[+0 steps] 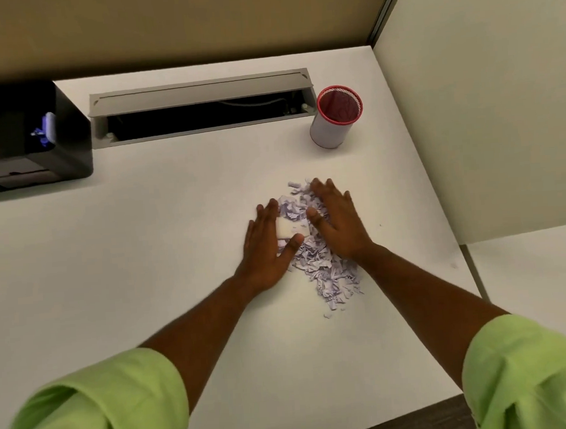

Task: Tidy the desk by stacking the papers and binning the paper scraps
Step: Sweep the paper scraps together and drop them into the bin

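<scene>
Between the two hands, right of centre on the white desk [145, 256], lies the heap of small crumpled pale-lilac paper scraps [324, 265]. Its long axis runs from far to near, trailing toward the desk's near-right edge, with a few loose bits strayed at the near end.

Left hand [267, 245]: flat on the desk at the heap's left flank, fingers straight and together. A small white folded slip of paper [287, 229] sits pinned between thumb and palm edge; whether it is truly gripped or only pressed, cannot tell.

Right hand [336, 221]: fingers spread and straight, lying on top of the heap's far-right part, palm down, gripping nothing.

Both hands touch the heap; the right covers more of it. Near tail of scraps lies outside both palms, so a scoop would likely need the hands drawn nearer first.

Well beyond, far right: a white cylindrical cup with red mesh rim [334, 121], upright, apart from the heap, probably the bin. No stacked sheets in view.
</scene>
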Motion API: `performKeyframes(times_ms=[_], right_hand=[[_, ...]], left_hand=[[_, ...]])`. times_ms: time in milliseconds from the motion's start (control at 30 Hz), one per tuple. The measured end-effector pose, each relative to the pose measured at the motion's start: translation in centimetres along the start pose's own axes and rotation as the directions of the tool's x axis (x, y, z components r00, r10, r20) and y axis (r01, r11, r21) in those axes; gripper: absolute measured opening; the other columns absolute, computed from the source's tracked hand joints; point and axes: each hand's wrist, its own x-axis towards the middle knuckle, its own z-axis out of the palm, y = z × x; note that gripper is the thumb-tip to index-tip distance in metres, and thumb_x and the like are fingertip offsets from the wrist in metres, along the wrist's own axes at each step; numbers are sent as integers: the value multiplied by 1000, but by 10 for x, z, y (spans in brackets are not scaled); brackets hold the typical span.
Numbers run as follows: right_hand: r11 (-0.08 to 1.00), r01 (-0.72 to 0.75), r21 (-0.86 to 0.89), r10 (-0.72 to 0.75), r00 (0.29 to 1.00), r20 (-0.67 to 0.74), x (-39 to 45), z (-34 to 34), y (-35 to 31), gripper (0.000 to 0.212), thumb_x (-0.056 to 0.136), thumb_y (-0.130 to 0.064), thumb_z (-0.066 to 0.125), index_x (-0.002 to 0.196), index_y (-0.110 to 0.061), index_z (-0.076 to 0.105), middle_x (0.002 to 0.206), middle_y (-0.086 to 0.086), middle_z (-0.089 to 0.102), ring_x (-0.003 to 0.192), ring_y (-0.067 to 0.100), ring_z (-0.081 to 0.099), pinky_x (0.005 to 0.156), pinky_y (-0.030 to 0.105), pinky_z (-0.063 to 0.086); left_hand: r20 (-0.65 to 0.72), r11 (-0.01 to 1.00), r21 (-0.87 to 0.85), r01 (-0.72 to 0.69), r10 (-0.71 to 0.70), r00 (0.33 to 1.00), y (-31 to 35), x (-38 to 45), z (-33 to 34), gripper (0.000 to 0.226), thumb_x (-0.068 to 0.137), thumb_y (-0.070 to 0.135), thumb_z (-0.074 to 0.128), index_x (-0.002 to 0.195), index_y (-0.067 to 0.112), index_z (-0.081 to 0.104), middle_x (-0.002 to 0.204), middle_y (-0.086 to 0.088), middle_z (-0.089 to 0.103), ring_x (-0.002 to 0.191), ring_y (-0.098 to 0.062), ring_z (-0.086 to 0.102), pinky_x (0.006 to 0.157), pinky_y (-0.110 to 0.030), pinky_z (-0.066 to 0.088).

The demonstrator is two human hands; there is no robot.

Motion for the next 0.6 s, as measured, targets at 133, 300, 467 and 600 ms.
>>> performKeyframes(times_ms=[133, 300, 467, 600], right_hand=[[988, 57, 142, -47, 996, -70, -18, -3, -11, 58, 103, -55, 41, 156, -36, 30, 162, -27, 26, 149, -10, 18, 122, 22, 18], [977, -174, 122, 206, 915, -346, -76, -3, 25, 76, 103, -65, 31, 159, -14, 29, 165, 3, 33, 153, 17, 27, 124, 47, 27], [934, -356, -29, 309, 847, -432, -144, 48, 16, 84, 103, -62, 28, 162, -3, 15, 169, 13, 19, 158, 26, 13, 127, 52, 15], [896, -443, -6, 399, 811, -428, -127, 73, -23, 88, 102, -62, 26, 161, 1, 9, 170, 18, 10, 159, 30, 4, 128, 51, 10]], left_hand=[[-34, 989, -142, 36, -41, 999, 11, -10, 13, 100, 82, 84, 20, 157, 22, -1, 164, 8, -6, 150, -10, -13, 122, -37, -6], [-189, 983, 185, 22, 13, 982, -29, -44, -8, 86, 93, 69, 21, 157, 13, 6, 165, 2, -6, 151, -18, -8, 122, -43, 3], [-134, 905, 415, 96, -44, 990, -40, -76, -6, 82, 96, 64, 13, 157, 9, 4, 165, -5, -6, 151, -21, -8, 122, -46, 7], [-69, 871, 484, 85, -59, 996, -19, -68, 12, 84, 95, 65, 8, 156, 8, -4, 164, -9, -12, 151, -23, -12, 122, -48, 4]])
